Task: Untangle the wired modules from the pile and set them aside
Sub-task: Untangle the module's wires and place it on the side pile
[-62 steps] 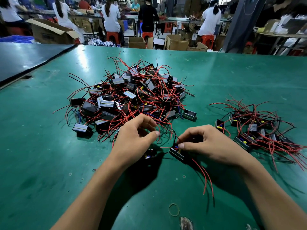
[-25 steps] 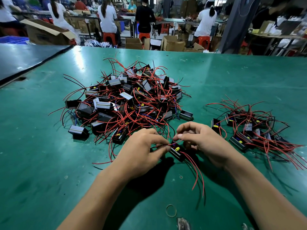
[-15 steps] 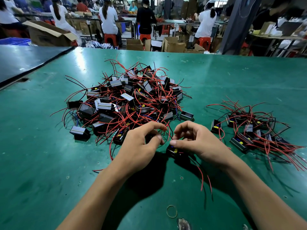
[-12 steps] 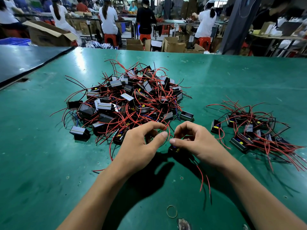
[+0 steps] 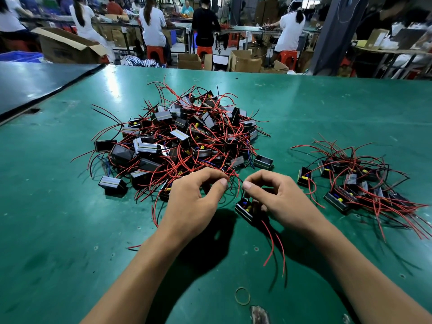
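A large tangled pile of black modules with red wires (image 5: 187,141) lies mid-table. My left hand (image 5: 194,202) is at the pile's front edge, thumb and forefinger pinching red wires there. Just right of it, my right hand (image 5: 278,199) grips one black module (image 5: 244,209) with curled fingers, the thumb raised above it. That module sits low over the table and its two red leads (image 5: 273,244) trail toward me. A smaller group of separated modules (image 5: 350,181) lies to the right.
The green table (image 5: 70,230) stretches wide on all sides. A rubber band (image 5: 242,296) and a torn patch (image 5: 259,314) lie near the front edge. A second dark table (image 5: 35,83) adjoins at the left. People work at benches behind.
Both hands have shifted slightly away from me toward the pile's edge. The module in my right hand has tilted, and its leads now trail closer to me.
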The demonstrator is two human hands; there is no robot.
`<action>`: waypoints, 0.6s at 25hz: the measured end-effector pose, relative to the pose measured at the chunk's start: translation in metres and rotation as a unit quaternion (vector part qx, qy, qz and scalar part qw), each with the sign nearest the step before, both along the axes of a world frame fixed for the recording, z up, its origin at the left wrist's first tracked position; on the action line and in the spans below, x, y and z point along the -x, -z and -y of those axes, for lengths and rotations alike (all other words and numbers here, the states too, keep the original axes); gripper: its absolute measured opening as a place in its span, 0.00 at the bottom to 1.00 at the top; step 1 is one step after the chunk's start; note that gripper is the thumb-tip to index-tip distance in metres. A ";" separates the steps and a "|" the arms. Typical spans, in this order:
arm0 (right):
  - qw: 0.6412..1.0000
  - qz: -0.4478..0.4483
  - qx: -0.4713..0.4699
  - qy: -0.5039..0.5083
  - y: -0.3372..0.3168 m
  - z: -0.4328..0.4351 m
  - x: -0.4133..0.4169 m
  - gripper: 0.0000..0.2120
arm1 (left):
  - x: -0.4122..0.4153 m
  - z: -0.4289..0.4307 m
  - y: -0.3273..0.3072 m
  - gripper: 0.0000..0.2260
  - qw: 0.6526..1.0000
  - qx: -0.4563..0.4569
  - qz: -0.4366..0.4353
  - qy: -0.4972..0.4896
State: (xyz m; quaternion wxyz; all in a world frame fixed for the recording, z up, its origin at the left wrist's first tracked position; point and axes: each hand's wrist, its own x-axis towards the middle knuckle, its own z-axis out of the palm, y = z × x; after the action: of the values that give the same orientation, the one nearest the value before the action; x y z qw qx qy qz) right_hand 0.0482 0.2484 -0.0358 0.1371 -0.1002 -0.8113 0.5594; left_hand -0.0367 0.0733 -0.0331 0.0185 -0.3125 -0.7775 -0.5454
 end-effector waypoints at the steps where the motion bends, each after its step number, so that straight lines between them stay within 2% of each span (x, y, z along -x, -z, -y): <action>1: 1.000 -0.003 0.000 -0.006 0.000 0.000 0.000 0.05 | 0.000 0.000 0.000 0.04 1.000 -0.001 0.000 -0.001; 7: 0.997 0.005 0.046 -0.057 0.001 0.004 -0.002 0.01 | -0.001 -0.003 -0.001 0.09 1.000 0.003 0.001 0.007; 12: 0.999 -0.007 0.023 -0.031 0.000 0.001 0.000 0.02 | -0.001 -0.004 -0.001 0.06 0.999 -0.010 0.032 0.009; 15: 0.998 -0.023 0.052 -0.033 -0.003 0.001 0.001 0.02 | -0.002 -0.003 0.000 0.04 1.000 -0.005 0.019 0.009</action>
State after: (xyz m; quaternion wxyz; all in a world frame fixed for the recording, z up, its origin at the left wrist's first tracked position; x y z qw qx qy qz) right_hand 0.0476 0.2472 -0.0329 0.1316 -0.0672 -0.7805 0.6075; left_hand -0.0349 0.0765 -0.0332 0.0006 -0.3088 -0.7724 -0.5550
